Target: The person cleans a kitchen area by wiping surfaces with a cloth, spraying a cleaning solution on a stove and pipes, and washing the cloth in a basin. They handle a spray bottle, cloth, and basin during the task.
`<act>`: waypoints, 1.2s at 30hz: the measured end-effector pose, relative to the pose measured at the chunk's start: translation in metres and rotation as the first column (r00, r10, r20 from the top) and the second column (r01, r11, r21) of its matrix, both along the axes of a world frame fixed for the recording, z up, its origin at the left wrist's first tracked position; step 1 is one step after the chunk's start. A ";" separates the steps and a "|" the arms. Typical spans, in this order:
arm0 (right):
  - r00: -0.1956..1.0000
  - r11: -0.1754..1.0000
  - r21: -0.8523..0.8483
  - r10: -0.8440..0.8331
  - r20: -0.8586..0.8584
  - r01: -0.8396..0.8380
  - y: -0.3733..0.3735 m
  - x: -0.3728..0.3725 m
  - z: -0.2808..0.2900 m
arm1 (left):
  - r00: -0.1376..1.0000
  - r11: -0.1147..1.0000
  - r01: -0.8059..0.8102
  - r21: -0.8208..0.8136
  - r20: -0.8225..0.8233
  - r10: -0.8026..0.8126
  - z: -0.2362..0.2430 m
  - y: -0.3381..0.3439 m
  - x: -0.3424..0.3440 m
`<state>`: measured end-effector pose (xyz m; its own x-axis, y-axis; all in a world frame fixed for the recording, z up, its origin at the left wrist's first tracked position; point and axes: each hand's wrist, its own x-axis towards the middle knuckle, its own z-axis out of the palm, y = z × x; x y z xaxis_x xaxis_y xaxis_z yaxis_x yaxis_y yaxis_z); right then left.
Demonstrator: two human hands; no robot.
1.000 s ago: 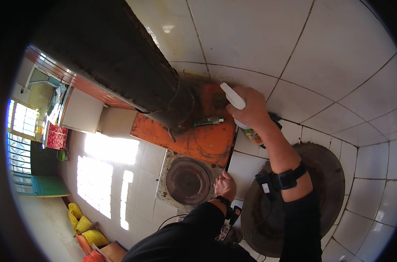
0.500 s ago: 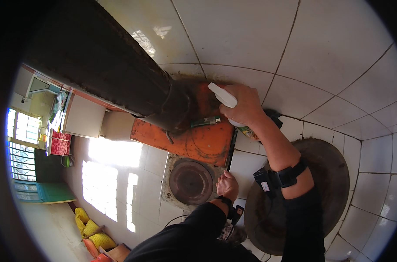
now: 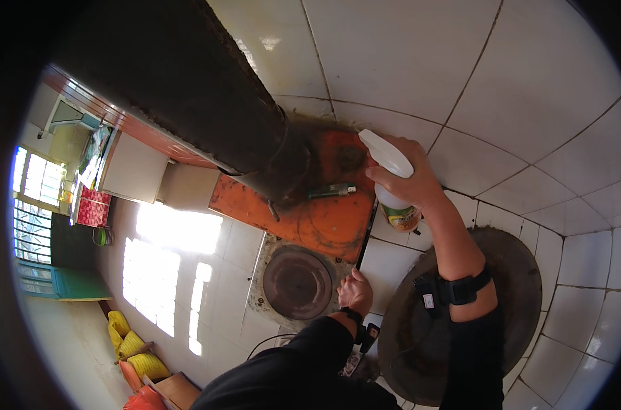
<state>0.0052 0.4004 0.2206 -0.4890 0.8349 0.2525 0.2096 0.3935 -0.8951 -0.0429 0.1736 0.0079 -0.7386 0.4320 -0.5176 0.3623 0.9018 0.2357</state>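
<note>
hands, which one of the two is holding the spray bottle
The right hand: its fingers wrap the spray bottle just under the white trigger head. The left hand is curled beside the round brown plate, without a bottle.

Barred window (image 3: pixel 37 181) blown out, blue fringe; sun patches on floor (image 3: pixel 150 287) clip white near left corner of orange stovetop (image 3: pixel 303 229); stovepipe (image 3: pixel 187 89) near-black; mild glare on wall tiles (image 3: pixel 406 61); fisheye bends tile lines, frame corners vignette black; mid-frame fairly sharp

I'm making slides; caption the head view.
Right hand holds a spray bottle beside a stained orange surface; left hand near a round dark plate.
</note>
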 end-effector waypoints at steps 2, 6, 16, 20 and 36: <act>0.995 0.991 0.136 -0.018 0.094 0.005 -0.005 0.004 -0.004 | 1.000 1.000 0.008 -0.007 0.003 -0.008 0.001 0.000 0.000; 0.999 0.998 -0.057 0.021 -0.041 -0.024 -0.010 0.012 -0.015 | 1.000 1.000 0.015 -0.004 0.002 -0.015 0.002 0.000 -0.001; 0.984 0.978 0.152 -0.155 0.089 0.141 0.001 0.009 -0.011 | 1.000 0.999 0.008 -0.039 0.004 -0.008 0.000 0.001 -0.001; 0.959 0.990 0.047 -0.143 0.246 0.136 0.002 0.002 0.005 | 1.000 0.999 0.004 -0.048 0.018 -0.004 0.001 0.002 -0.001; 0.906 0.994 0.096 -0.090 0.414 0.054 0.012 -0.032 0.031 | 0.998 0.996 -0.016 -0.092 0.054 0.021 0.010 0.006 0.000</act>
<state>-0.0270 0.4128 0.2513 -0.5036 0.8573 0.1067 0.5870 0.4302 -0.6859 -0.0425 0.1799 0.0182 -0.7156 0.3672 -0.5942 0.3343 0.9270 0.1703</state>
